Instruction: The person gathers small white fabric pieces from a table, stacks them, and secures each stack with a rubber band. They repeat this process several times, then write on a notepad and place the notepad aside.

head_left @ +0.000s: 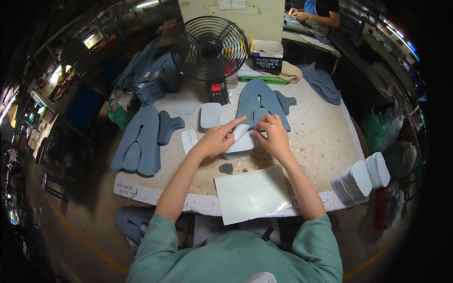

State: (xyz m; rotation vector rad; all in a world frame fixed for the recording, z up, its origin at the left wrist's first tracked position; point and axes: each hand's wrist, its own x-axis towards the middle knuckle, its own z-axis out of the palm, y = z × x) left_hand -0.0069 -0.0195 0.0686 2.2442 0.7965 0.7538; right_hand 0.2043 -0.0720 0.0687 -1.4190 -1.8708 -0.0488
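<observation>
Fingers: left hand (218, 141) gripping a curled white piece (241, 131) over the pale stack (239, 153) | right hand (275, 137) bunched, can't tell on what | I'd guess a careless tug could skew the pile

We see the worktable (321, 141) brightly lit amid dimness. Fluorescent tubes (395, 31) glare at two o'clock, and fisheye distortion curves the outskirts into blackness.

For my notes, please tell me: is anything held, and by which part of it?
The left hand holds a curled white piece by its left side; whether the right hand grips anything cannot be told.
</observation>
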